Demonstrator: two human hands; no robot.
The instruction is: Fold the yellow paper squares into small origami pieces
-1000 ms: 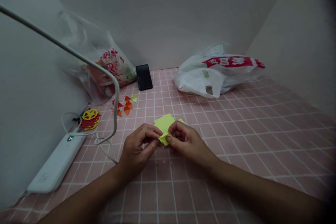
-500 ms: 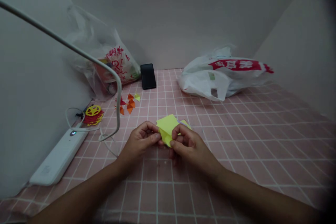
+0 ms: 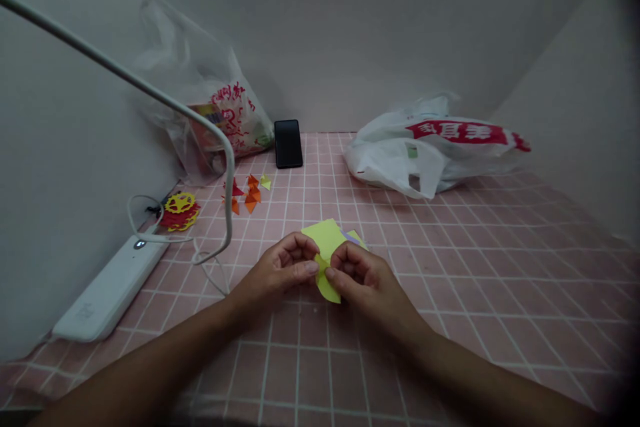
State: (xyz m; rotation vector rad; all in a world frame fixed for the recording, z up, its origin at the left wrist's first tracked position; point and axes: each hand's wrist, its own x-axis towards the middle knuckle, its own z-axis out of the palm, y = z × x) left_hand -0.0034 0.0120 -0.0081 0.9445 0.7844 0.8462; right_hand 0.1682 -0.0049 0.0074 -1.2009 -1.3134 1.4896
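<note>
A yellow-green paper square [image 3: 327, 240], partly folded, is held just above the pink gridded table [image 3: 450, 280]. My left hand [image 3: 280, 270] pinches its left edge with thumb and fingers curled. My right hand [image 3: 363, 280] pinches the folded lower part, fingers closed over it. A sliver of purple paper [image 3: 350, 237] shows behind the yellow-green sheet. The two hands nearly touch at the fold.
A white power strip [image 3: 107, 290] with cable lies at the left wall. Red and yellow paper cutouts [image 3: 180, 210] and small orange scraps [image 3: 250, 193] lie behind it. A clear bag [image 3: 210, 113], a black phone [image 3: 289, 143] and a white bag [image 3: 435, 150] stand at the back. A lamp arm [image 3: 150, 93] arches over the left.
Both hands stay pinched on the paper. The folded lower flap now hangs further down below my fingers. The view has shifted slightly left.
</note>
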